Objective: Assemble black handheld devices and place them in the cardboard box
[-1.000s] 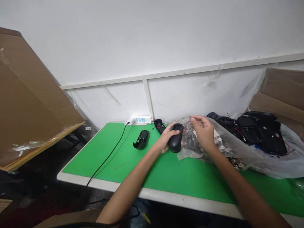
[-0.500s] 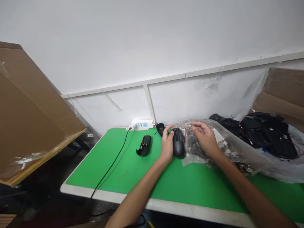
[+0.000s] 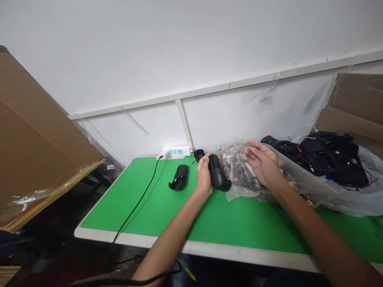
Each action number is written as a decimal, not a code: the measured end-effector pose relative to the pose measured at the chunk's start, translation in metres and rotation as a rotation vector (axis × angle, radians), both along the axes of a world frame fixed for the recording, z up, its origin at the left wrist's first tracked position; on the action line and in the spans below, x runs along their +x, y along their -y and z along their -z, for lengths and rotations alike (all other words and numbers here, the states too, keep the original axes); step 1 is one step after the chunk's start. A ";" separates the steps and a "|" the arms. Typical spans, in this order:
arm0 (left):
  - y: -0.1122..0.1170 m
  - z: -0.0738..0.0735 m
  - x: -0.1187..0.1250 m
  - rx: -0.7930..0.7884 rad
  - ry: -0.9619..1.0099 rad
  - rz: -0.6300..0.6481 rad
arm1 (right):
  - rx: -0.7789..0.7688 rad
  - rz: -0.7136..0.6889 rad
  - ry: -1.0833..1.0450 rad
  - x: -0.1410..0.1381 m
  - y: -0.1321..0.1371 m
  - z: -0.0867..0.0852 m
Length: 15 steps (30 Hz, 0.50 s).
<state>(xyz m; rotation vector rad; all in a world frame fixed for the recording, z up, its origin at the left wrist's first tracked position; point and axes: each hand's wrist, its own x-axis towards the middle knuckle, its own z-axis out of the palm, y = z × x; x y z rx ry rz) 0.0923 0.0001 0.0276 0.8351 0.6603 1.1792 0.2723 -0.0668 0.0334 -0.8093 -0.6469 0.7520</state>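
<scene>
My left hand [image 3: 203, 173] is wrapped round a black plastic housing [image 3: 218, 175], holding it just above the green table [image 3: 155, 199]. A thin wire sticks up from the housing's far end. My right hand [image 3: 262, 163] hovers to the right of it, fingers spread, palm turned toward the housing, over a clear plastic bag of small parts [image 3: 242, 175]. A second black housing shell [image 3: 179, 176] lies open on the mat to the left of my left hand. Another small black part [image 3: 198, 154] sits behind, near the wall.
A white power strip [image 3: 176, 152] lies against the wall, its black cable [image 3: 137, 199] running off the table's front edge. A pile of black parts with red wires [image 3: 326, 157] rests on plastic sheeting at the right. Cardboard sheets [image 3: 36, 147] lean at the left, and more cardboard stands at the right.
My left hand has turned the housing and tilted it. My right hand has let go of the thin wire it was pinching and its fingers have spread.
</scene>
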 end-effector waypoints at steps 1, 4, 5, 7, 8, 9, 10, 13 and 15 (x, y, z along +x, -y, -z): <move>0.001 0.000 0.000 0.024 -0.011 0.005 | -0.015 -0.007 0.041 -0.003 0.001 -0.001; 0.005 0.000 -0.001 0.128 -0.109 0.000 | -0.090 -0.028 0.195 -0.013 0.002 -0.002; 0.006 0.000 -0.001 0.175 -0.158 0.005 | -0.114 -0.035 0.242 -0.016 0.003 -0.002; 0.008 0.001 -0.002 0.275 -0.256 0.042 | -0.142 -0.053 0.326 -0.019 0.004 -0.003; 0.008 0.001 -0.002 0.318 -0.297 0.067 | -0.141 -0.055 0.368 -0.020 0.004 -0.003; 0.009 0.002 -0.002 0.348 -0.328 0.090 | -0.134 -0.050 0.419 -0.021 0.005 -0.004; 0.008 0.003 -0.001 0.366 -0.352 0.103 | -0.122 -0.038 0.479 -0.022 0.006 -0.004; 0.006 0.007 0.000 0.377 -0.392 0.082 | -0.077 0.018 0.693 -0.023 0.010 -0.006; 0.005 0.008 0.001 0.397 -0.408 0.041 | -0.052 0.048 0.831 -0.025 0.011 -0.006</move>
